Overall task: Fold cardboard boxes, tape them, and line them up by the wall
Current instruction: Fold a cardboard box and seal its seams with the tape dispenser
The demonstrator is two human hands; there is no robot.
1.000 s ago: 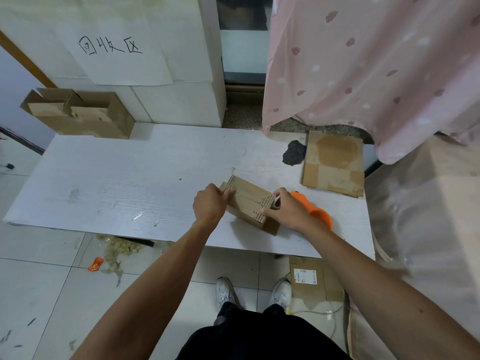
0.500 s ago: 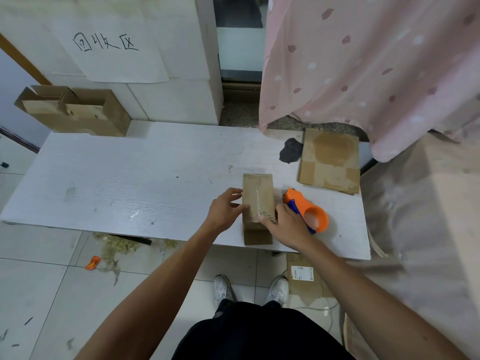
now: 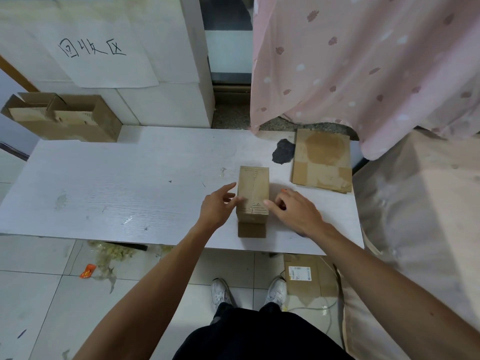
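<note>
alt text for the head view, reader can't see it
A person's left hand and right hand flank a small folded cardboard box near the front edge of a white table. A flat cardboard sheet lies at the back right, and open cardboard boxes stand by the wall, back left.

We get soft, even indoor light, a faint shadow right of the box (image 3: 253,188), wide-angle bowing at the edges, and slight blur on the right hand (image 3: 296,211).
</note>
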